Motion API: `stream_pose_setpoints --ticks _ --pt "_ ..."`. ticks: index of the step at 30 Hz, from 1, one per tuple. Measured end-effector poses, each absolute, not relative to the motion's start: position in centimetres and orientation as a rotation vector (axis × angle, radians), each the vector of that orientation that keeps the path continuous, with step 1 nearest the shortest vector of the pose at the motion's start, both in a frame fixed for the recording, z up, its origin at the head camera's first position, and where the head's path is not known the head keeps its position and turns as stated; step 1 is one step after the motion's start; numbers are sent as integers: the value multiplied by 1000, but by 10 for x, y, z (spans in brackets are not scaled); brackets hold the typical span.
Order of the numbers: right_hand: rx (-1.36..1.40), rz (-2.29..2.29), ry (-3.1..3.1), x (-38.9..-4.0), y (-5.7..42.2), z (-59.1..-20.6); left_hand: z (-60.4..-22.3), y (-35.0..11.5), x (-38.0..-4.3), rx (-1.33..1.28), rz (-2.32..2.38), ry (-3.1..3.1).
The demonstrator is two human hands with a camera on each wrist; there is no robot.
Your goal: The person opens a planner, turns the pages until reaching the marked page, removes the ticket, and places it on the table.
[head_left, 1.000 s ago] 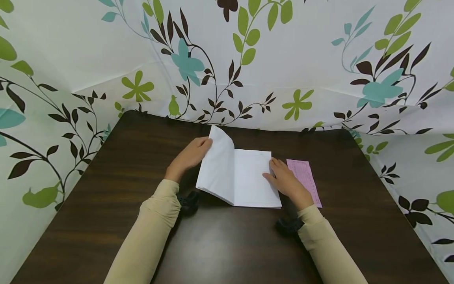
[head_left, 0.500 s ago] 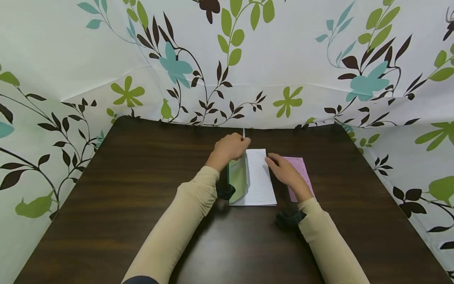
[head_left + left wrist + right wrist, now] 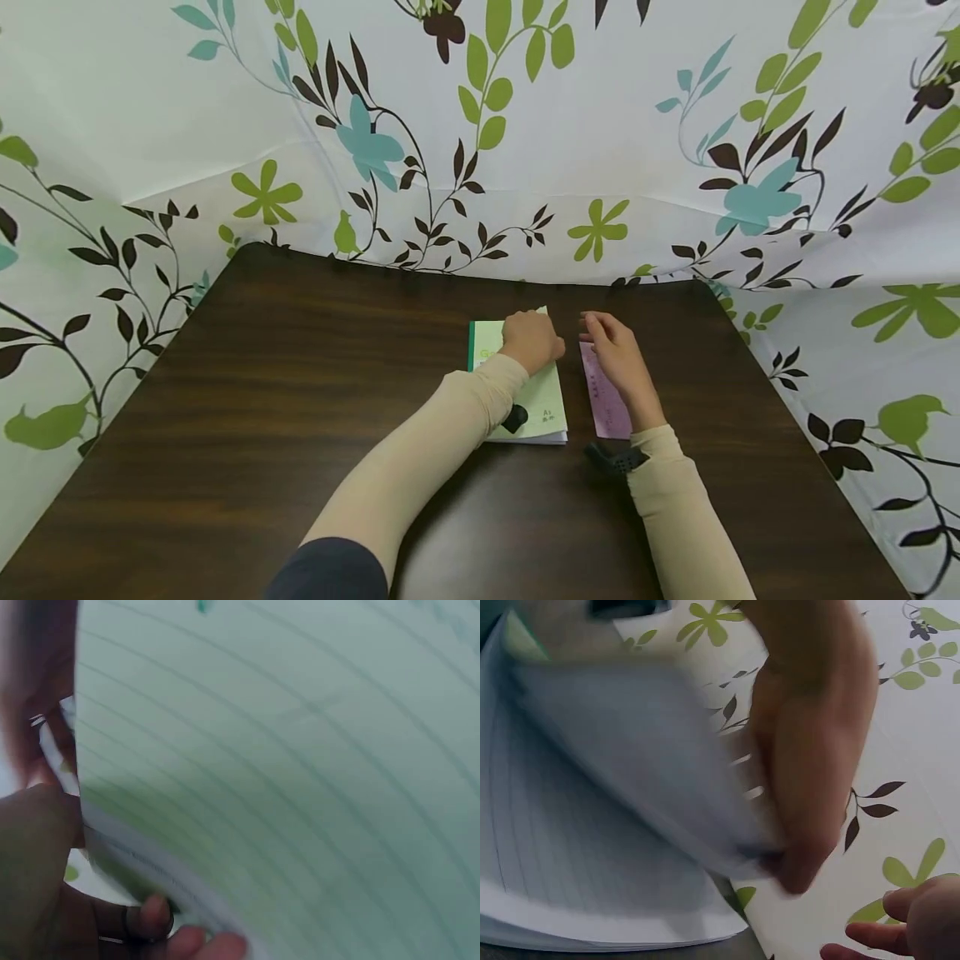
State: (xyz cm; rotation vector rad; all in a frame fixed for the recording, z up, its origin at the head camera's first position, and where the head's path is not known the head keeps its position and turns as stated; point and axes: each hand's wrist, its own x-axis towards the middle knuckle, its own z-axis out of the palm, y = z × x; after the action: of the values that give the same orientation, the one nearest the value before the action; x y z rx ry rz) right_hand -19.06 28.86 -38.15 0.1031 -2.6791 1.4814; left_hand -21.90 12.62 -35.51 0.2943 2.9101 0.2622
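A light green notebook (image 3: 551,408) with a dark green spine lies on the table, its front cover nearly down over the pages. My left hand (image 3: 531,340) pinches the cover and some pages at their right edge. In the right wrist view those lifted pages (image 3: 630,742) still stand tilted above the lined pages beneath, in the grip of the left hand (image 3: 810,765). The cover (image 3: 262,765) fills most of the left wrist view. Just right of the notebook, my right hand (image 3: 618,354) is apart from it, fingers relaxed, above a pink printed slip (image 3: 606,404).
The dark wooden table (image 3: 337,350) reaches back to a hanging cloth (image 3: 637,108) printed with leaves and flowers. A dark wrist camera (image 3: 615,458) sits on the right wrist; another is on the left.
My left hand has swung the cover and pages from left to right, so the green front now shows. My right hand has let go of the notebook's right edge and lifted away.
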Motion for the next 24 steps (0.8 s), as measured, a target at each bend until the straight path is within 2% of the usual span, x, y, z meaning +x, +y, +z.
stream_pose_setpoints --ticks 12,24 --pt "192 1493 -2626 -196 278 -368 -377 138 -223 214 73 2847" --pt "234 1392 -2741 -189 274 -386 -403 134 -210 241 51 2892"
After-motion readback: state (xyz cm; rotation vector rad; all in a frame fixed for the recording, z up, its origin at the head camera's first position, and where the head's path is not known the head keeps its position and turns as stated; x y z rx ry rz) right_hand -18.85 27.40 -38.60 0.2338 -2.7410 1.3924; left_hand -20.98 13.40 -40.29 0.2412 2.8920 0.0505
